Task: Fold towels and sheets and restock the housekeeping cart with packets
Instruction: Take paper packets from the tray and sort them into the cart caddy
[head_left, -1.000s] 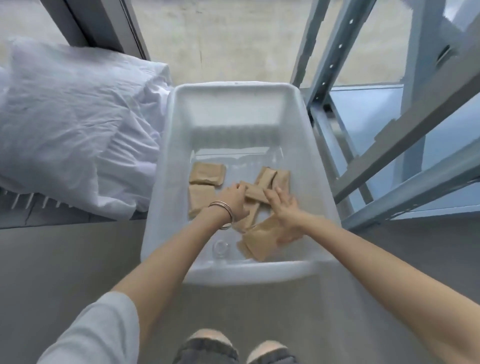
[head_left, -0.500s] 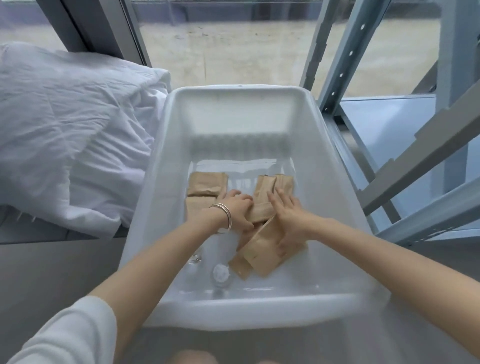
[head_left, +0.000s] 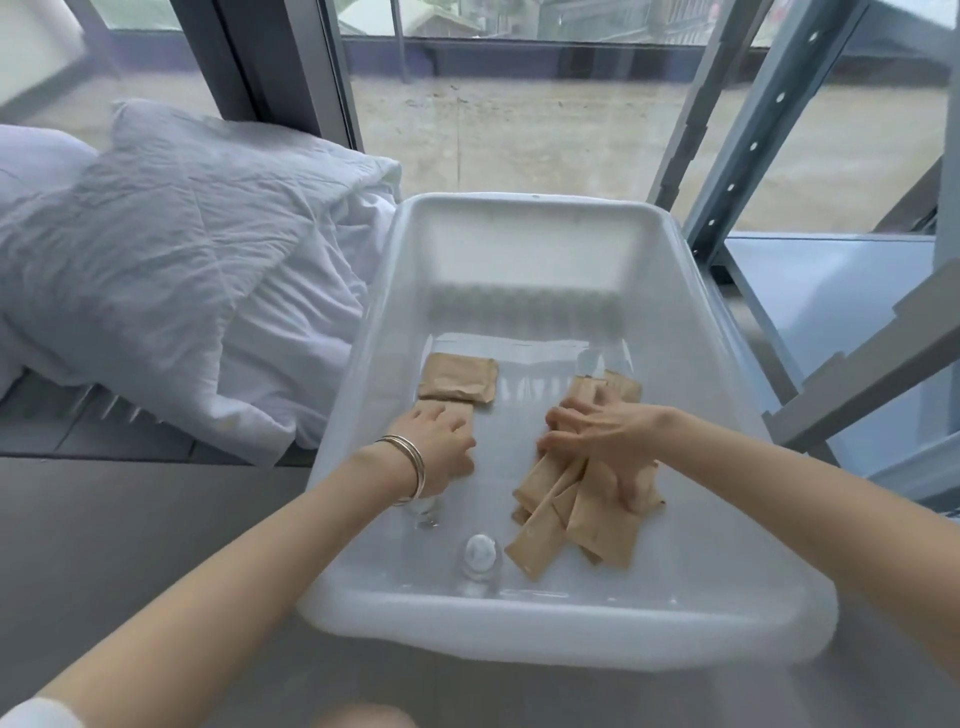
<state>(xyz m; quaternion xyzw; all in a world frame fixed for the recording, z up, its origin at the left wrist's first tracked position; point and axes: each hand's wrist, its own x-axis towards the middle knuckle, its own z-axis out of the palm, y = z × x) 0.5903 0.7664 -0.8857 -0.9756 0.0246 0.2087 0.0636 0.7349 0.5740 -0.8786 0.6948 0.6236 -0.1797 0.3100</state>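
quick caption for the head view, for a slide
Both hands sort brown packets in a white bin: left hand rests on one packet, right hand gathers a pile.

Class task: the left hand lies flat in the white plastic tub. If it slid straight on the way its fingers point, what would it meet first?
Probably the flat tan paper packet beyond the left hand, whose fingers already rest on a nearer packet; then the white plastic tub's far wall.
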